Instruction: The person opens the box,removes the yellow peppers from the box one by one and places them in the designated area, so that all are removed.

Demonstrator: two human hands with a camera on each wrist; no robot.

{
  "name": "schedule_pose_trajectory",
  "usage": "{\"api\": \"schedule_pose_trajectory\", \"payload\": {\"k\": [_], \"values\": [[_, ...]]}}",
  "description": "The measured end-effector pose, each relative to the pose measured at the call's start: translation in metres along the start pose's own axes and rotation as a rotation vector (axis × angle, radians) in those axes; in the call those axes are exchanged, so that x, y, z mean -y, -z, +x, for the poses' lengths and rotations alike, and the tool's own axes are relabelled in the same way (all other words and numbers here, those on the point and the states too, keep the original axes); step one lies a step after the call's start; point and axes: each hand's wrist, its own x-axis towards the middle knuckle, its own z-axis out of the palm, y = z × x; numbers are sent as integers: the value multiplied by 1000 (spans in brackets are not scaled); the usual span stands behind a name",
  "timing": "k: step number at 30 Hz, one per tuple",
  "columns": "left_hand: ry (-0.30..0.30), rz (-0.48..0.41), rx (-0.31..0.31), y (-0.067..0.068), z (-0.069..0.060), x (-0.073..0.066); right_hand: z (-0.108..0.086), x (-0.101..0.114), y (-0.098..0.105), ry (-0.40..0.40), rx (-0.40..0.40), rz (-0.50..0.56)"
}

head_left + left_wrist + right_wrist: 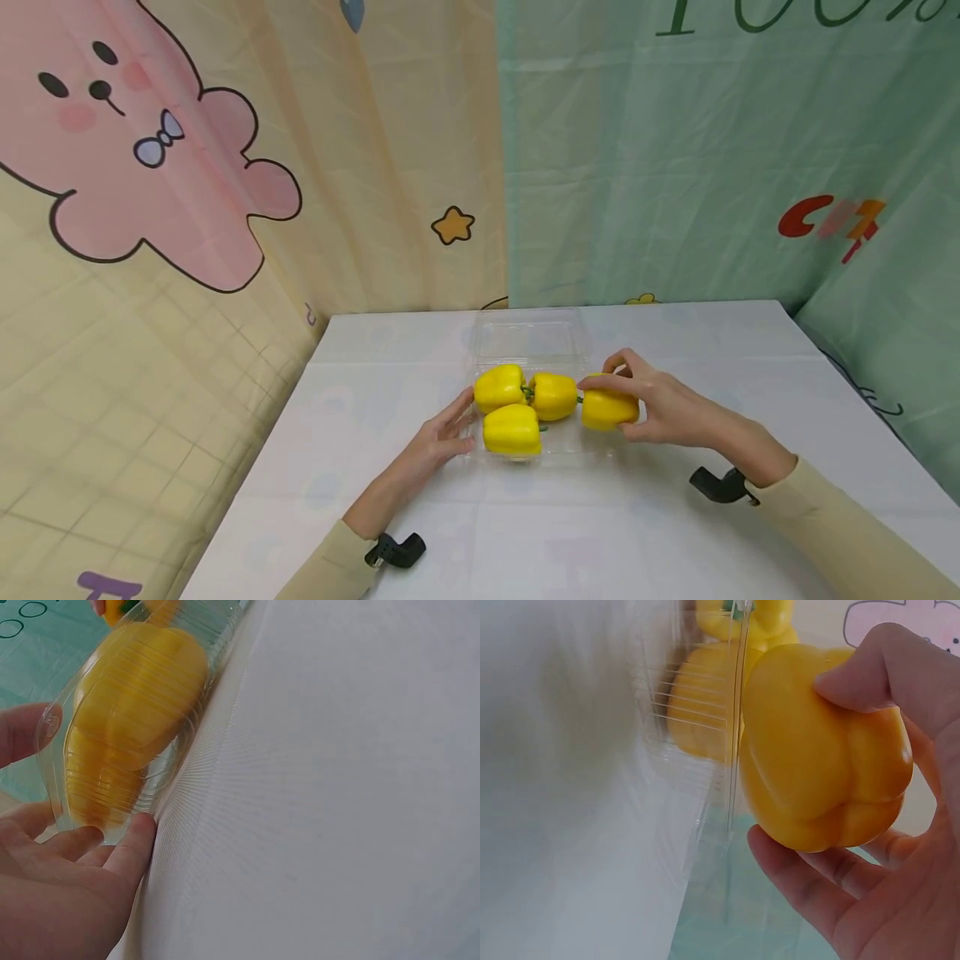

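Right, nearest first: tabletop is under a smooth white covering with faint prints and shallow creases. Left hand has fingers spread, touching the left end of the transparent tray, not wrapped round a pepper. Tray looks like thin ribbed plastic: probably light, flexy, easy to skid or dent, so best steadied low on the walls. Front pepper lies on its side in the tray, stem to the right. Right hand holds the yellow pepper between thumb and fingers, above rim level at the tray's right end, stem facing left. Glossy, blocky, lobed skin; likely light, fairly firm and a bit slippery. I'd take it across the broad sides with pads in the grooves, off the stem, moderate squeeze; can't tell if it's real or a replica. Middle pepper and back-left pepper sit in the tray, green stems close together. Behind: the hinged-looking lid, folded back, same thin transparent plastic. Farthest, creased cloth-like backdrop, beige and green with cartoon prints.
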Motion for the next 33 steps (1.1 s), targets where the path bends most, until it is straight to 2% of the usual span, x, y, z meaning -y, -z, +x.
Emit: {"api": "schedule_pose_trajectory", "payload": {"k": [5,10,15,25,33], "values": [[0,3,-4,0,1,1,1,4,3,-15,2,-56],[-2,-6,-5,0,1,2,0,4,4,-14,-37,-136],[-7,-14,-2,0,1,2,-3,2,3,-23,-70,-164],[-11,-16,0,2,-1,3,-6,-5,1,-31,-93,-72],[-34,-17,6,2,-1,6,-8,-16,-3,-43,-155,-10]]}}
